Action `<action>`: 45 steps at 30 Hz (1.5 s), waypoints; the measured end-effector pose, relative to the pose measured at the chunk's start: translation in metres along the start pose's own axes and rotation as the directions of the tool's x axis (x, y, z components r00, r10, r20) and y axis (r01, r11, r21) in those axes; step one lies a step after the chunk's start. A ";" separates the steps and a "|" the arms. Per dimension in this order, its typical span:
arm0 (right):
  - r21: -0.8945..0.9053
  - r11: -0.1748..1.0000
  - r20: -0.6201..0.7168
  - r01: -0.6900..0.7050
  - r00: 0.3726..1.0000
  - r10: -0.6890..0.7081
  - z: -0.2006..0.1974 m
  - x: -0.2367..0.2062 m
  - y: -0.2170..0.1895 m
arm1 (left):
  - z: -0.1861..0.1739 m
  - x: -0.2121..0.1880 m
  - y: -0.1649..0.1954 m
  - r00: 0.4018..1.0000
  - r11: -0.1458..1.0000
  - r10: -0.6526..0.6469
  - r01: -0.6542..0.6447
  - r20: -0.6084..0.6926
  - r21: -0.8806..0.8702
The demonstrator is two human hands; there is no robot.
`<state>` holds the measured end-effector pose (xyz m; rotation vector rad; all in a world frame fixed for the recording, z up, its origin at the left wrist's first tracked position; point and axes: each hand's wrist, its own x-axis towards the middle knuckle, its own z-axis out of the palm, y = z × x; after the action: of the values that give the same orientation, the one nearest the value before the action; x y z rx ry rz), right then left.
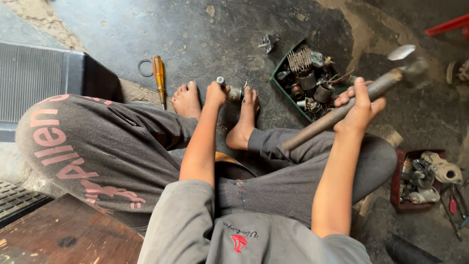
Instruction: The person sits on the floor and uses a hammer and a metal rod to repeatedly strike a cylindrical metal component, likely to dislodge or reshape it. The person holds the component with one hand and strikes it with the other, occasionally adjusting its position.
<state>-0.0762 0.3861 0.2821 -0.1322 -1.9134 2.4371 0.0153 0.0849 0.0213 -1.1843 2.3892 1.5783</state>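
Both hands are closed in a firm grip. Left hand holds a small metal part down on the dark floor, between the person's two bare feet, fingers wrapped tight around its near end. Right hand is shut around the long handle of a hammer, raised off the floor, its blurred head up and to the right of the metal part. Just beyond the metal part, to its right, sits a green tray full of dark engine pieces and wires. A screwdriver with an orange handle lies on the floor to the left of the metal part, next to a ring. Farther right of the metal part, near the person's knee, a red tray holds more metal pieces.
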 end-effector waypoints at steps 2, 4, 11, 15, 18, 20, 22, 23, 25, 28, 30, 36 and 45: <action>-0.109 0.974 -0.019 0.199 0.979 -0.202 0.002 -0.004 -0.004 | 0.000 0.001 0.000 1.000 1.000 0.015 -0.015 0.002 0.009; -0.240 0.891 0.059 0.385 0.922 -0.382 0.005 0.000 -0.013 | 0.001 0.003 0.001 0.998 0.998 0.055 -0.054 -0.035 0.016; -0.578 0.509 0.530 0.638 0.768 -0.360 0.064 -0.019 0.026 | -0.005 0.001 0.008 0.999 1.000 -0.022 0.022 0.035 0.007; -0.770 0.158 0.614 0.618 0.785 -0.078 0.101 -0.042 0.060 | -0.004 0.002 0.008 1.000 0.999 0.022 -0.022 0.006 0.038; -0.808 0.113 0.589 0.579 0.802 0.103 0.114 -0.056 0.072 | -0.002 0.003 0.009 0.987 0.984 0.148 -0.141 -0.063 0.106; -0.826 0.106 0.564 0.554 0.806 0.180 0.115 -0.059 0.074 | 0.000 0.003 0.010 0.994 0.985 0.097 -0.102 0.042 0.141; -0.833 0.116 0.553 0.541 0.806 0.211 0.113 -0.059 0.075 | 0.001 0.002 0.010 0.990 0.982 0.141 -0.136 -0.028 0.134; -0.835 0.102 0.550 0.541 0.811 0.202 0.111 -0.057 0.076 | 0.001 0.002 0.011 0.986 0.981 0.154 -0.145 -0.068 0.130; -0.837 0.079 0.546 0.542 0.812 0.208 0.109 -0.056 0.077 | 0.001 0.002 0.010 0.993 0.984 0.118 -0.115 -0.014 0.134; -0.835 0.069 0.546 0.546 0.808 0.220 0.110 -0.056 0.080 | -0.003 0.001 0.009 0.995 0.985 0.097 -0.098 0.014 0.145; -0.838 0.032 0.537 0.546 0.811 0.234 0.112 -0.056 0.081 | -0.005 -0.001 0.011 0.996 0.986 0.084 -0.085 0.009 0.143; -0.817 0.044 0.567 0.575 0.787 0.243 0.108 -0.056 0.081 | -0.008 -0.007 0.016 0.998 0.994 0.062 -0.060 -0.017 0.087; -0.763 -0.014 0.604 0.646 0.721 0.338 0.102 -0.058 0.100 | 0.000 0.002 0.008 0.998 0.989 0.055 -0.052 -0.020 0.136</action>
<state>-0.0258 0.2591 0.2109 1.0809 -3.2303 0.1999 0.0087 0.0856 0.0265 -1.1293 2.5175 1.3976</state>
